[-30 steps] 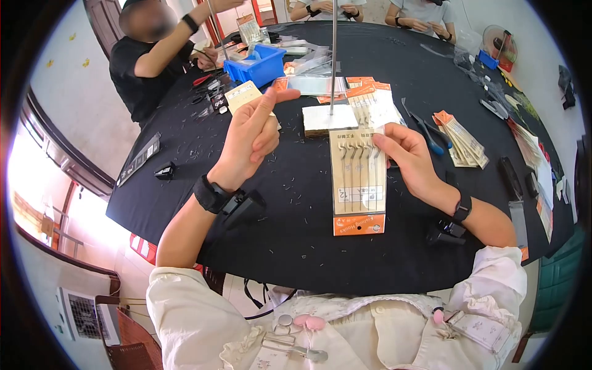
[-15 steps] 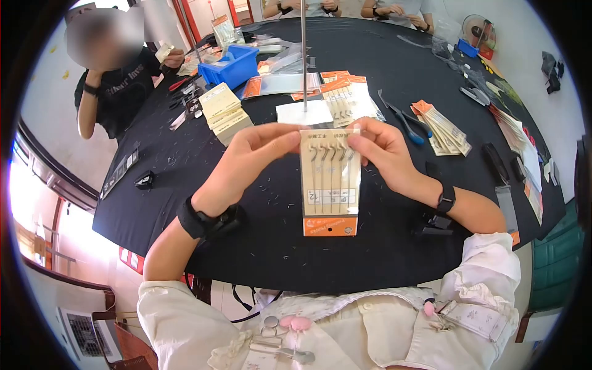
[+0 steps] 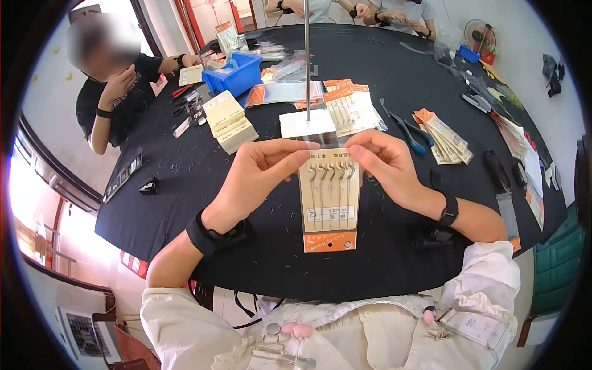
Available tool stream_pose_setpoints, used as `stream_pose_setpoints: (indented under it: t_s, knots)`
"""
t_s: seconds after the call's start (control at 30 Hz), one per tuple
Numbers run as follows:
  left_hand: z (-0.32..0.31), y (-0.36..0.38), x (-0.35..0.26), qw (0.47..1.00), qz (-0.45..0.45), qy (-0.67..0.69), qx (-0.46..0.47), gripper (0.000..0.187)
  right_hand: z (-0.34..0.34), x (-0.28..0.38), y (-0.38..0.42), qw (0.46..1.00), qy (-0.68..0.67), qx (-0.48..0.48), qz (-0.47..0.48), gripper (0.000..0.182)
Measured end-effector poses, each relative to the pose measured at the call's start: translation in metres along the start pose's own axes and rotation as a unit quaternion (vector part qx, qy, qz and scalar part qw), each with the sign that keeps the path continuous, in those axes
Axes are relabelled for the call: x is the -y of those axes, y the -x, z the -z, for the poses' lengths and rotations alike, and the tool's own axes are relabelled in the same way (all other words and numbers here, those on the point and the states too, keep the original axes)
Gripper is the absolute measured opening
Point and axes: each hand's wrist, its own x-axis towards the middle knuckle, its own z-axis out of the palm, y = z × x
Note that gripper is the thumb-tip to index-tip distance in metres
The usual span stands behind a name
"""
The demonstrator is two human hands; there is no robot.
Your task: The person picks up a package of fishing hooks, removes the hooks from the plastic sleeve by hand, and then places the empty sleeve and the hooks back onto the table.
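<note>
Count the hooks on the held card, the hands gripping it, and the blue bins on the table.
Hooks on the card: 5
Hands on it, left hand and right hand: 2
Blue bin: 1
Total: 8

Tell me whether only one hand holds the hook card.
No, the left hand and right hand both pinch the hook card at its top corners.

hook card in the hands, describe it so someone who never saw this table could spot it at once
On the round black table, look at the near edge, where both hands pinch the top corners of a tan hook card. Unlike the stacked cards farther back, it is held upright, showing a row of hooks above an orange bottom strip.
</note>
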Motion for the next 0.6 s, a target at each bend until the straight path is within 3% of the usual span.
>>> stream_pose_setpoints:
  t_s: [0.6]
  knots:
    - [0.0040,0.0015,-0.0014,1.000,-0.012,0.023,-0.001,0.027,-0.0001,0.0040,-0.0003,0.997,0.030,-0.063,-0.013,0.025]
